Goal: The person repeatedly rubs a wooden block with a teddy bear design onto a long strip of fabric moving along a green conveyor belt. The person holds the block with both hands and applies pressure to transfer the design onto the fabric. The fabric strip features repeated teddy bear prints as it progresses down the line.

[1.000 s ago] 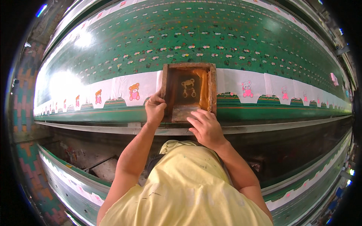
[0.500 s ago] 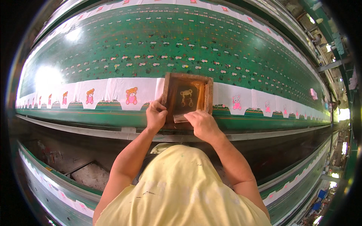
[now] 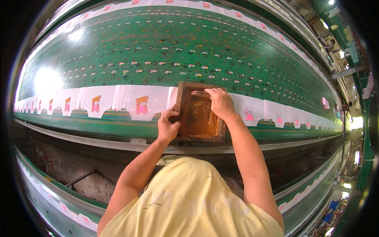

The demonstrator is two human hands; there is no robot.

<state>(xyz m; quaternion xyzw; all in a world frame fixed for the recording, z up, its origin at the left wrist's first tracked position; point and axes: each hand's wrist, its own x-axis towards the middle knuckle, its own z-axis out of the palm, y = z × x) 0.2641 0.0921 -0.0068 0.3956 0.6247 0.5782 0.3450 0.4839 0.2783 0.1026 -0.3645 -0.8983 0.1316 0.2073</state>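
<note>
A wooden screen-printing frame [image 3: 180,98] lies over a strip of white fabric at the near side of a long green table. Brown ink is smeared over its mesh [image 3: 201,120], and no bear outline shows through. My left hand [image 3: 168,127] is closed on the frame's left side, thumb against the fingers. Inside the frame's far end, my right hand [image 3: 222,103] grips a squeegee [image 3: 200,93], which is partly hidden by the fingers. Left of the frame is a brown-and-pink bear print [image 3: 141,105]; to the right, a bear print [image 3: 249,113] shows only pink and pale parts.
The green table [image 3: 158,39] carries rows of small ink marks and another printed fabric strip [image 3: 205,5] along its far edge. A metal rail [image 3: 98,141] runs along the near edge. Behind me stands another table with printed fabric [image 3: 63,207]. A pink item [image 3: 325,103] lies far right.
My right hand has pushed the squeegee from the frame's near end to its far end. Brown ink now covers the bear outline seen before. My left hand stays at the left side.
</note>
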